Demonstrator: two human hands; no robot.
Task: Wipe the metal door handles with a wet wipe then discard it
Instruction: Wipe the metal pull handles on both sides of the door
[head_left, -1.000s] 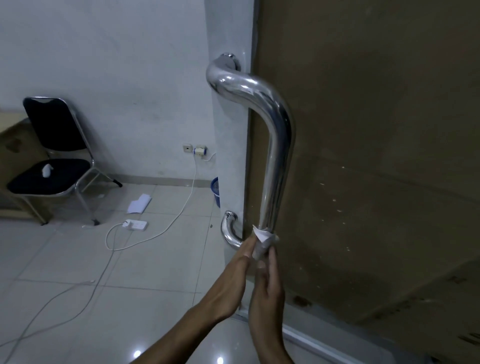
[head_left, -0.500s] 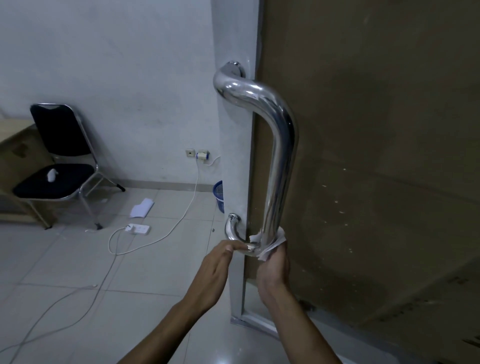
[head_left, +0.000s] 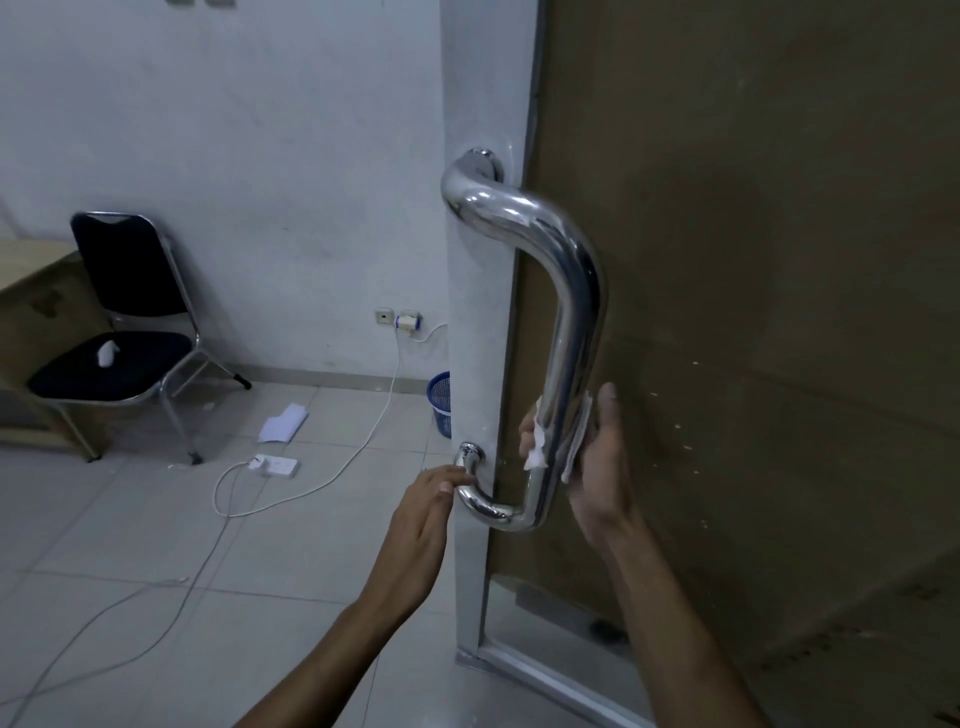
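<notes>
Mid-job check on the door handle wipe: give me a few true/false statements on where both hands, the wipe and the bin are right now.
1. The right hand holds the wet wipe around the upright bar of the metal door handle. True.
2. The left hand holds the wipe. False: its straight fingers only touch the handle's lower bend.
3. The wipe sits at the handle's top bend. False: it is on the lower part of the upright bar.
4. A blue basket stands on the floor behind the door edge. True.
5. The black chair lies tipped over. False: it stands upright.
</notes>
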